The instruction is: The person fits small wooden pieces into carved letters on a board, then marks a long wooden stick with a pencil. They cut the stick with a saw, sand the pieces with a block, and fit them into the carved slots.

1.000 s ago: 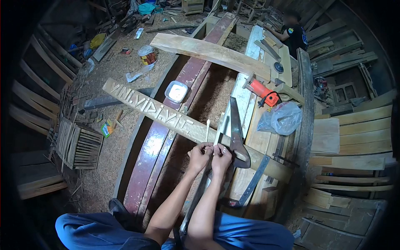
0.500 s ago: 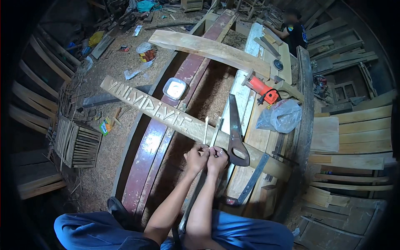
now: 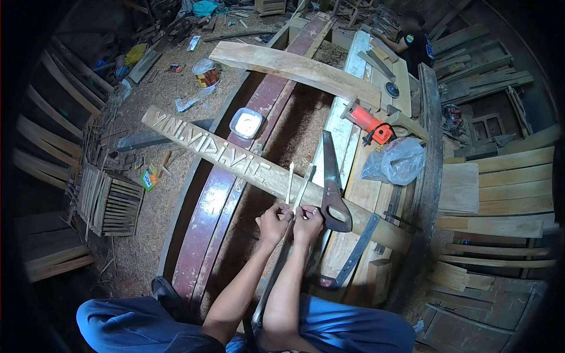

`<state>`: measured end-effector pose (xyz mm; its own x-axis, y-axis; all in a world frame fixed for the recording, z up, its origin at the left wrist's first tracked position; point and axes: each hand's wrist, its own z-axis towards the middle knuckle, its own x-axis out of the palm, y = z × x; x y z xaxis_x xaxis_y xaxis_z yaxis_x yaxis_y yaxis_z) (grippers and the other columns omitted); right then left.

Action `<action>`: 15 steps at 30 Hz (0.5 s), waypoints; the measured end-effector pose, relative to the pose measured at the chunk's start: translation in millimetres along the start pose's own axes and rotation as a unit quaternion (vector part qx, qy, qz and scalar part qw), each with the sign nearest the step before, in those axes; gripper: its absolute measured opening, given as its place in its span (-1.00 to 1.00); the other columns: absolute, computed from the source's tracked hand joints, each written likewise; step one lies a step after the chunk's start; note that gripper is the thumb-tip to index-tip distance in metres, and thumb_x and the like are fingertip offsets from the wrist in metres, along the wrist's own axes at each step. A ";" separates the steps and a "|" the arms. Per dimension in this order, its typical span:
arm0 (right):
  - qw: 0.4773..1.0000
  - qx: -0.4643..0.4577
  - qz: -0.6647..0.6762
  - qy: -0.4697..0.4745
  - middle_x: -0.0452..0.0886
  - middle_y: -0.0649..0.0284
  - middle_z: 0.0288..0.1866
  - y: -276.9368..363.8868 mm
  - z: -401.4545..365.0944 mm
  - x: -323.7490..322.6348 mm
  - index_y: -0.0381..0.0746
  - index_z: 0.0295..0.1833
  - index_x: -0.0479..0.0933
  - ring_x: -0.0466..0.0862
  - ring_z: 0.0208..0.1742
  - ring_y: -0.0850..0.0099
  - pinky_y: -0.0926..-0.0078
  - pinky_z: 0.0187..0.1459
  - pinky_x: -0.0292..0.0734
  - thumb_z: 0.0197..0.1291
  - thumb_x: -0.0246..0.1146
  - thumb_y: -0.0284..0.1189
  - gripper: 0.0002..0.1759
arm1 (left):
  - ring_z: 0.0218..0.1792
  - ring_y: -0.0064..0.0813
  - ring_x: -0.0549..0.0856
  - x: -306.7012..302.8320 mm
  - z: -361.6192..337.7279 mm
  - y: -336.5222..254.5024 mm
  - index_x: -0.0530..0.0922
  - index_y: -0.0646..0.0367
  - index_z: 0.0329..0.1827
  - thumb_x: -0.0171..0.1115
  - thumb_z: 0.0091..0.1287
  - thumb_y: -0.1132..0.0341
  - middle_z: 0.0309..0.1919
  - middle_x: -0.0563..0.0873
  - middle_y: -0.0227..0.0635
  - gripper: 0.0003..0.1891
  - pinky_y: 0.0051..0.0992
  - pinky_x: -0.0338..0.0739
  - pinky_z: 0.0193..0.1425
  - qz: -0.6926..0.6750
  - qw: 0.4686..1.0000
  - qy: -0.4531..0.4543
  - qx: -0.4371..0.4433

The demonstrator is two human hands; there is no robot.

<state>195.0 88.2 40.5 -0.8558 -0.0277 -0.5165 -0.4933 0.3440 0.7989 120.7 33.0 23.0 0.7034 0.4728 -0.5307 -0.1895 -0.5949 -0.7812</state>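
Note:
A long curved board [image 3: 226, 162] with raised letters reading roughly "VINI.VIDI.VIC" lies across the bench in front of me. My left hand [image 3: 274, 226] is closed in a pinch on a thin stick [image 3: 289, 185] with a pale tip, which points away over the board. Close beside it, my right hand [image 3: 308, 226] pinches a narrow wood strip [image 3: 303, 187], also pointing away from me. The fingertips of both hands almost meet near the board's lower edge. A handsaw [image 3: 332, 182] rests across the board just right of my right hand.
A white tub [image 3: 246, 123] stands on the red beam [image 3: 206, 220]. To the right are an orange power tool [image 3: 371, 125], a plastic bag [image 3: 397, 162] and a try square [image 3: 356, 256]. Another board [image 3: 294, 67] spans the bench farther off. A person [image 3: 415, 47] sits at the back right.
Both hands have shifted only slightly, with the left a little lower and left. The stick and the strip remain held. At the back, the other person's arm has moved slightly.

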 end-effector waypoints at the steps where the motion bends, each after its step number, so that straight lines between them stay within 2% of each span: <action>1: 1.000 -0.005 -0.012 -0.006 0.82 0.03 -0.17 2.0 -0.5 -1.1 -0.27 -0.15 0.72 0.83 -0.11 0.10 0.17 -0.05 0.68 0.12 0.51 -0.43 -0.79 | -0.30 -0.60 0.77 -1.9 -0.6 -1.2 0.79 0.09 -0.04 0.51 0.24 0.22 -0.29 0.86 -0.41 -0.73 -0.38 0.44 0.10 -0.009 1.000 -0.008 0.004; 5: 1.000 -0.012 -0.017 -0.024 0.83 0.03 -0.14 5.6 1.3 -4.4 -0.25 -0.15 0.72 0.82 -0.07 0.07 0.13 -0.04 0.67 0.10 0.51 -0.41 -0.77 | -0.31 -0.59 0.76 -18.4 -6.5 -6.6 0.78 0.16 -0.08 0.48 0.28 0.29 -0.28 0.86 -0.37 -0.78 -0.44 0.50 0.03 0.020 0.999 -0.025 0.028; 7: 0.999 -0.024 -0.007 -0.033 0.82 0.03 -0.18 6.6 4.4 -4.8 -0.28 -0.14 0.71 0.82 -0.12 0.10 0.17 -0.05 0.67 0.11 0.51 -0.43 -0.77 | -0.28 -0.58 0.77 -29.9 -7.8 -7.3 0.77 0.19 -0.09 0.44 0.31 0.34 -0.28 0.86 -0.35 -0.83 -0.47 0.56 0.00 -0.025 0.999 -0.024 0.016; 8: 0.998 -0.053 0.026 -0.032 0.81 0.04 -0.21 7.2 7.0 -5.9 -0.29 -0.13 0.71 0.82 -0.15 0.14 0.20 -0.07 0.67 0.12 0.50 -0.44 -0.77 | -0.31 -0.43 0.72 -27.7 -4.9 5.7 0.80 0.05 -0.13 0.44 0.29 0.11 -0.35 0.82 -0.42 -0.75 -0.27 0.26 0.16 -0.063 0.996 -0.049 0.040; 10: 0.993 -0.082 0.079 -0.035 0.78 0.09 -0.27 16.5 7.8 -9.8 -0.32 -0.10 0.70 0.78 -0.25 0.28 0.31 -0.12 0.65 0.16 0.49 -0.48 -0.78 | -0.30 -0.43 0.73 -35.6 -4.4 5.3 0.80 0.05 -0.13 0.44 0.30 0.11 -0.36 0.81 -0.42 -0.76 -0.27 0.26 0.17 -0.079 0.995 -0.045 0.052; 13: 0.987 -0.094 0.116 -0.053 0.78 0.11 -0.23 26.6 9.7 -23.3 -0.30 -0.08 0.71 0.76 -0.28 0.31 0.33 -0.16 0.64 0.17 0.50 -0.47 -0.77 | -0.32 -0.42 0.72 -36.1 -3.6 3.1 0.79 0.08 -0.12 0.43 0.31 0.15 -0.34 0.81 -0.40 -0.77 -0.30 0.26 0.17 -0.110 0.991 -0.038 0.072; 15: 0.988 -0.106 0.082 -0.071 0.78 0.13 -0.22 28.0 12.5 -39.1 -0.28 -0.06 0.72 0.74 -0.25 0.33 0.36 -0.17 0.63 0.17 0.50 -0.47 -0.76 | -0.30 -0.42 0.70 -32.7 -2.8 -1.1 0.78 0.10 -0.09 0.44 0.32 0.17 -0.31 0.80 -0.36 -0.77 -0.31 0.27 0.15 -0.188 0.978 -0.030 0.088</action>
<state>216.6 110.6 79.2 -0.9043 0.1492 -0.3999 -0.3833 0.1284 0.9146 99.9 16.4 42.2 0.7058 0.6770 -0.2084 -0.0436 -0.2522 -0.9667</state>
